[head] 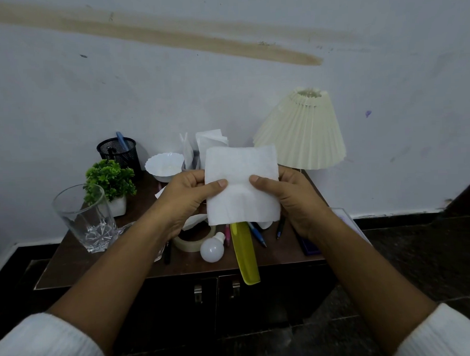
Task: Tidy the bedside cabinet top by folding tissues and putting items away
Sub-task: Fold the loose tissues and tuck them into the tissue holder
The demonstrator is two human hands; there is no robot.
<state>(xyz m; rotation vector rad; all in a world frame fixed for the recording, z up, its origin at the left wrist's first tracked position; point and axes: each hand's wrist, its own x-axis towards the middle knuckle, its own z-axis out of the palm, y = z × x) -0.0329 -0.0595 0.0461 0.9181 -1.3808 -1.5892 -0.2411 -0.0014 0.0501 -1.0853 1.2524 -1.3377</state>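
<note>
A white tissue [240, 172] hangs upright in the air above the middle of the dark wooden cabinet top [70, 255]. My left hand [186, 198] pinches its left edge with the thumb on the front. On the other side my right hand [291, 199] pinches the right edge the same way. More white tissues [210, 141] stand folded in a holder behind it, and a crumpled one [194, 221] lies under my left hand. A yellow comb [244, 255] sticks out over the front edge, next to a white bulb [212, 248], a tape roll [188, 243] and several pens [258, 234].
A drinking glass [86, 219] stands at the front left, with a small potted plant [110, 180], a black mesh pen pot [119, 153] and a white bowl [164, 166] behind it. A pleated cream lamp [304, 131] stands at the back right. Two cabinet doors [217, 299] are below.
</note>
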